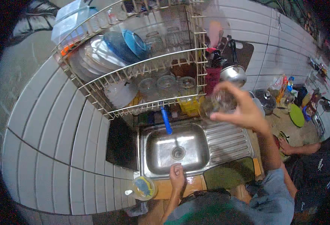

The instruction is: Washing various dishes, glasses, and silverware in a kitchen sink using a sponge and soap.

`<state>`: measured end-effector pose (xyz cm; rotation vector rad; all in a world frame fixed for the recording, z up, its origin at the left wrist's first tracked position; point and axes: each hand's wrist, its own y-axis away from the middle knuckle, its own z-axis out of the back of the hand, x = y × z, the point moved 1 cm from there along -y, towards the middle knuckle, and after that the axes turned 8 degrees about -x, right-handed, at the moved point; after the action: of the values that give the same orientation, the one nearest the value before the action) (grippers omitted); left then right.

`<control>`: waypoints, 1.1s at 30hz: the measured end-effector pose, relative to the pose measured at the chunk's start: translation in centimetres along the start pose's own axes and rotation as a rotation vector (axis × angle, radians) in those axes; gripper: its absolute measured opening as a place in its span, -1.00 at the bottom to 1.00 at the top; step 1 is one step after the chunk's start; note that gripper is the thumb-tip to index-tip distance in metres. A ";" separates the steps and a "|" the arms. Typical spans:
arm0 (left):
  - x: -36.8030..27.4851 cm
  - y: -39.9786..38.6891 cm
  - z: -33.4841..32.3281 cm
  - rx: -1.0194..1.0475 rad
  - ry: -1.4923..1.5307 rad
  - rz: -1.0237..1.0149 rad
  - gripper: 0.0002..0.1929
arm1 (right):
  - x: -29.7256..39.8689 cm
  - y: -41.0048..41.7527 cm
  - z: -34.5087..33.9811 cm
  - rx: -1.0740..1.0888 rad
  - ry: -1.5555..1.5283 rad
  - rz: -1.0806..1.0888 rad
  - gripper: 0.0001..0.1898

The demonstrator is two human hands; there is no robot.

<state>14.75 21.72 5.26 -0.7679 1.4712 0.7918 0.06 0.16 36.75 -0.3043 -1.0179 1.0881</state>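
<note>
My right hand (243, 109) is raised over the sink's ridged drainboard (228, 140). Its thumb and fingers grip a clear glass vessel (223, 101), blurred and tilted in front of the dish rack's (142, 105) right end. My left hand (177, 174) rests by the front rim of the stainless steel sink (156, 146), fingers curled, with nothing visible in it. The basin holds no dishes. A blue tap spout (166, 121) hangs over it.
Plates, blue bowls (135, 43) and glass jars (166, 81) fill the wire rack. A tub with a sponge (143, 188) sits left of my left hand. A green cloth (229, 173) drapes the front edge. At right, another person's hand (285, 146) is near the counter.
</note>
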 end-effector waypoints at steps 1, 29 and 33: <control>0.0 0.1 0.2 0.013 0.001 -0.004 -0.88 | 2.1 -2.2 0.5 -0.002 -0.037 -0.018 -0.39; 2.4 2.3 3.5 0.020 0.000 0.084 -0.80 | -8.0 -26.5 -8.3 0.436 0.877 0.165 -0.65; 2.8 2.2 3.2 0.038 0.023 0.117 -0.79 | -7.5 -25.0 -8.1 0.245 0.823 0.085 -0.63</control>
<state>14.52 25.59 2.45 -0.6689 1.5589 0.8433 20.61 -15.93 44.79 -0.5392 -0.1390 1.0108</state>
